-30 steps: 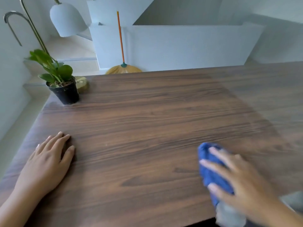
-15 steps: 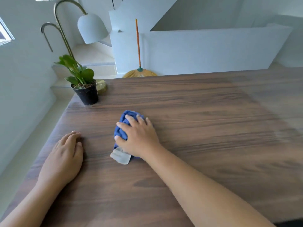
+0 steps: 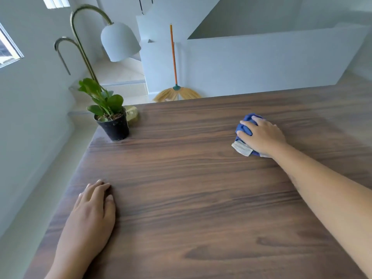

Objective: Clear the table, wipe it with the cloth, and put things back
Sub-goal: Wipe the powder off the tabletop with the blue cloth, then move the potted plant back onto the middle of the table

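A bunched blue cloth [image 3: 244,128] with a grey-white corner lies on the dark wood table [image 3: 191,188], far right of centre. My right hand [image 3: 263,135] is on top of it, arm stretched out, fingers curled over the bundle and gripping it against the tabletop. My left hand [image 3: 90,216] rests flat on the table near its left front edge, fingers straight and together, holding nothing. A small green plant in a black pot [image 3: 113,127] stands at the far left corner of the table.
A brass-stemmed lamp with a pale shade [image 3: 118,41] rises behind the plant, its gold base [image 3: 131,115] at the table's far edge. A broom [image 3: 175,91] leans on the white half-wall beyond the table. The table's left edge drops to the floor.
My right hand slid the cloth from the near right to the middle left, then out to the far right. My left hand stayed flat in place.
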`<state>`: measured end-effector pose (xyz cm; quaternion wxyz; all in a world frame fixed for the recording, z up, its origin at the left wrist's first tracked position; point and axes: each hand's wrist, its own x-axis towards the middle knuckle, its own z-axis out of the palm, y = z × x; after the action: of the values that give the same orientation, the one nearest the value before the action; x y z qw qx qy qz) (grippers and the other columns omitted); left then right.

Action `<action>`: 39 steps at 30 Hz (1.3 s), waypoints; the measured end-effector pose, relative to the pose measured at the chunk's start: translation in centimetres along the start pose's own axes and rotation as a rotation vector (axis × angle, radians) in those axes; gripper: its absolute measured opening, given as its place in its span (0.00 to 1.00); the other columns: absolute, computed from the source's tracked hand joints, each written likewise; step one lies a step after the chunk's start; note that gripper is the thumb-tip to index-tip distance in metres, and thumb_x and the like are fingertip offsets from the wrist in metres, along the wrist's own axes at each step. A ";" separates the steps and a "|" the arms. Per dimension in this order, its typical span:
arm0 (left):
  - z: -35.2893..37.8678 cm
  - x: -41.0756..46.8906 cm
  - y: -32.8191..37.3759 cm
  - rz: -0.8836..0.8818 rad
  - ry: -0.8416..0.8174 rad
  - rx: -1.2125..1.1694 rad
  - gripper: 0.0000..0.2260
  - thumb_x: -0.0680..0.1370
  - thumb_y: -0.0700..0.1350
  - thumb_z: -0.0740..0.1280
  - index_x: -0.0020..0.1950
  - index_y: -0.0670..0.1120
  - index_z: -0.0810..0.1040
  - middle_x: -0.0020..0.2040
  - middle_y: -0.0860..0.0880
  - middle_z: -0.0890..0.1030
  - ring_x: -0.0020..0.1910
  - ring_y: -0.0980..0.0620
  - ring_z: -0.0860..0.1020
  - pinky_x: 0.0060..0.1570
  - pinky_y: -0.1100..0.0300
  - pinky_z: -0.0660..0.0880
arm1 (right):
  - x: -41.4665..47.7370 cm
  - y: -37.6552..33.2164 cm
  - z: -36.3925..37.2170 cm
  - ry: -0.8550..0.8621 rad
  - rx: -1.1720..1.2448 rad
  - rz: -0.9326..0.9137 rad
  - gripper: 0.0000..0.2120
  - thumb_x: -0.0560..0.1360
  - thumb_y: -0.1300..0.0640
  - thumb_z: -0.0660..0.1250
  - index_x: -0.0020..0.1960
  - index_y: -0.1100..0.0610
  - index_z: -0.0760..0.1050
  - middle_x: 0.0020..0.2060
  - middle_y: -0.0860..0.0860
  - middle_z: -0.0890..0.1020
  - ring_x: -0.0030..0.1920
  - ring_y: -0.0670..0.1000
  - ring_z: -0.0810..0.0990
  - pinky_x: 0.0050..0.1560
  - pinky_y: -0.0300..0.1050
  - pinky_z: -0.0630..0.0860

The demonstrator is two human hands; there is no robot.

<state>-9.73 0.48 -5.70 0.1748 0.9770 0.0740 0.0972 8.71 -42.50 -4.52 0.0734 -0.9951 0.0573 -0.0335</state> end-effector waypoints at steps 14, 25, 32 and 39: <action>-0.4 -0.3 0.3 -0.011 0.051 -0.065 0.15 0.79 0.41 0.59 0.65 0.46 0.74 0.70 0.49 0.71 0.73 0.50 0.63 0.70 0.52 0.62 | -14.8 -19.7 2.5 -0.147 0.141 -0.815 0.27 0.74 0.34 0.54 0.72 0.37 0.61 0.77 0.47 0.56 0.76 0.55 0.52 0.74 0.60 0.47; 0.1 -0.1 0.3 0.034 0.065 -0.067 0.15 0.80 0.44 0.59 0.67 0.46 0.73 0.71 0.51 0.70 0.75 0.51 0.60 0.73 0.55 0.56 | -3.4 -11.5 1.6 -0.040 -0.021 -0.246 0.30 0.73 0.30 0.47 0.73 0.37 0.60 0.77 0.49 0.57 0.75 0.56 0.56 0.72 0.60 0.56; -0.4 -0.4 0.7 0.036 0.104 -0.146 0.12 0.80 0.44 0.60 0.63 0.48 0.73 0.63 0.53 0.75 0.70 0.51 0.67 0.70 0.54 0.62 | -7.6 -23.2 2.7 -0.114 0.053 -0.450 0.31 0.75 0.32 0.48 0.75 0.41 0.57 0.78 0.51 0.52 0.76 0.59 0.51 0.72 0.63 0.50; -2.9 -1.0 1.7 0.293 -0.017 -0.274 0.24 0.77 0.58 0.57 0.72 0.53 0.67 0.71 0.60 0.66 0.72 0.63 0.59 0.70 0.59 0.60 | -15.9 -22.8 0.6 -0.443 0.519 -0.650 0.28 0.80 0.39 0.48 0.78 0.43 0.47 0.78 0.48 0.51 0.77 0.50 0.48 0.75 0.49 0.49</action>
<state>-11.09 -0.32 -2.62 0.2908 0.9452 -0.0844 0.1225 -4.52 -18.10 -2.61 0.3160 -0.8934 -0.2843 0.1453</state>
